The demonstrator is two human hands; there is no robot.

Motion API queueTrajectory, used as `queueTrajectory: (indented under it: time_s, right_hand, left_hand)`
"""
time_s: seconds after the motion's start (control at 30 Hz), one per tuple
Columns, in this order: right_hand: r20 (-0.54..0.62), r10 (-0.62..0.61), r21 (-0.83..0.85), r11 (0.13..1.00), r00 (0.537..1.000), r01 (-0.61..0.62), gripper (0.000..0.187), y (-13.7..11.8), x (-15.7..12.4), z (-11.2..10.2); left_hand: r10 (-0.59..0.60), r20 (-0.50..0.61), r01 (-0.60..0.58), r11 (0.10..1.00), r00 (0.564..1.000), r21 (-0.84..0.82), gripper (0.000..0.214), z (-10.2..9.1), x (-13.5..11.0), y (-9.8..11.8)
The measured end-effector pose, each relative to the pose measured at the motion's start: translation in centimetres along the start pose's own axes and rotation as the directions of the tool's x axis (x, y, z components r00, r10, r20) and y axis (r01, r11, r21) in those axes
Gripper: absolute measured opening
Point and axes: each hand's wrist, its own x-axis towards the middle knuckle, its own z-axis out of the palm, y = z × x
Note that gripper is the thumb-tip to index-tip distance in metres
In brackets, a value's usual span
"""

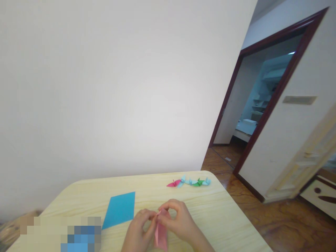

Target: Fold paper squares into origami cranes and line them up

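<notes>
A partly folded piece of pink origami paper (161,235) is pinched near its upper end between both hands, just above the front part of the table. My left hand (140,229) closes on its left edge with thumb and fingertips. On the other side my right hand (180,220) grips the top and right edge, its thumb lying across the paper. The lower end of the pink paper hangs toward me. A flat blue sheet of paper (120,209) lies on the table to the left of my left hand.
Several small folded paper cranes, among them a red one (174,183) and a green one (199,182), stand in a row at the back right of the light wooden table (225,210). A white wall (118,87) rises behind. At right is an open doorway (252,98).
</notes>
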Motion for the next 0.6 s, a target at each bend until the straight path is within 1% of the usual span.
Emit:
queueTrajectory:
  time_s: [0.17,0.6]
  right_hand:
    - [-0.022,0.044,0.007,0.999,0.999,-0.043,0.009,-0.07,0.05,0.18]
    - [-0.005,0.117,0.106,0.988,0.993,-0.115,0.010,-0.17,0.11,0.21]
  left_hand:
    - [0.026,0.006,-0.026,1.000,1.000,0.016,0.018,0.01,-0.11,0.15]
    - [0.048,-0.030,-0.047,0.999,0.998,0.017,0.019,-0.02,-0.11,0.31]
